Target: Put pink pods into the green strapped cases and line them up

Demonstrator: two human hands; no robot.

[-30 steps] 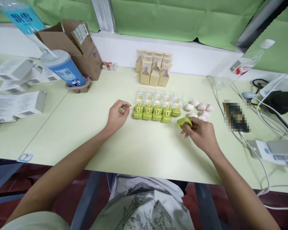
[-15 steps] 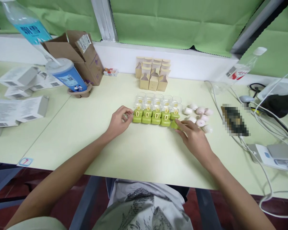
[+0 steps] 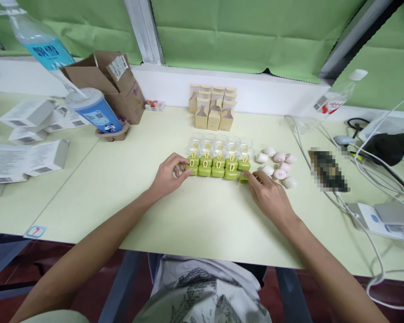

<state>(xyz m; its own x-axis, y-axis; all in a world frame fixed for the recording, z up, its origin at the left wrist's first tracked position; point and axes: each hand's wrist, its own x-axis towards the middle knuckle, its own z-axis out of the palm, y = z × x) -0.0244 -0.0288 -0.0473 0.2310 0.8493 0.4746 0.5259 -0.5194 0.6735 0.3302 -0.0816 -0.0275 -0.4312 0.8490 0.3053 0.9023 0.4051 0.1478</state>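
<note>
Two rows of small green caps with pale loops on top stand in the middle of the table. My left hand is at the left end of the front row, its thumb and a finger pinching the leftmost green cap. At the right end, my right hand grips another green cap, partly hidden by its fingers. Clear plastic cups sit directly behind the caps. Several pale pink and white rounded pieces lie just beyond my right hand.
Open small cartons stand by the wall. At left are white boxes, a blue cup, a cardboard box and a bottle. Cables and another bottle are at right.
My left thumb has come onto the leftmost front cap. The cap at my right hand has tilted and sits slightly lower. The whole view has shifted a little.
</note>
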